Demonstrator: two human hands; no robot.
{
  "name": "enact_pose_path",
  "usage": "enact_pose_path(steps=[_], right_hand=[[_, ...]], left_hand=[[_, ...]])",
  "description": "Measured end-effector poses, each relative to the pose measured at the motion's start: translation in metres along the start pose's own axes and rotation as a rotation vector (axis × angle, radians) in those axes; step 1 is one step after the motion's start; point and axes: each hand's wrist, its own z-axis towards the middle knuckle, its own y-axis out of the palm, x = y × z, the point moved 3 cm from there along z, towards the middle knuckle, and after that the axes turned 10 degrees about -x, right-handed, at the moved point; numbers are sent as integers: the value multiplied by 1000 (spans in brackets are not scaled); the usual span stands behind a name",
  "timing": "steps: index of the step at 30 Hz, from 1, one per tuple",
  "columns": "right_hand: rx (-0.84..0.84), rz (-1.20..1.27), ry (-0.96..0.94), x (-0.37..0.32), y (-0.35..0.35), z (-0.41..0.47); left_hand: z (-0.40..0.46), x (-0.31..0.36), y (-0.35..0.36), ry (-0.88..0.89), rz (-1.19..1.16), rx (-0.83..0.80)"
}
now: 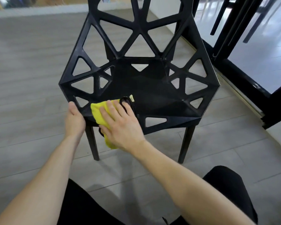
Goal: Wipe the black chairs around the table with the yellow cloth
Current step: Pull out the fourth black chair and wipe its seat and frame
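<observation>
Right hand (120, 125) flat on yellow cloth (98, 113), front left of chair (146, 88) seat.

Fingers straight, pressing cloth to the seat's front edge; a cloth corner hangs below the rim. Left hand (75, 119) grasps the chair's front-left corner, thumb on top. Chair stands on grey plank floor (26, 62). Black door frame (243, 65) close at right; other dark chair legs (221, 15) behind glass.

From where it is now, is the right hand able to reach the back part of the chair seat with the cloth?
Probably yes. The right hand presses the yellow cloth flat on the front left of the black chair seat, and nothing lies on the seat between it and the back.
</observation>
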Motion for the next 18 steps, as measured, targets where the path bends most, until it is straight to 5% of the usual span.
enact_pose_path(steps=[4,6,8,10,12,15,18], right_hand=[[135,27,88,124,-29,-71],[84,-59,311,208,-53,-98],[39,-114,487,233,-63,-99],[65,-78,531,193,-54,-78],[55,36,372,125,-42,-49],[-77,91,66,85,-34,-41],[-95,59,88,164,-46,-70]], left_hand=[[-3,-7,-9,-106,-40,189],[-20,9,-12,42,119,410],[-38,38,-2,372,385,486],[-46,72,31,680,535,282],[-45,102,74,791,594,-27],[-24,125,116,736,687,-322],[-7,113,127,655,899,-445]])
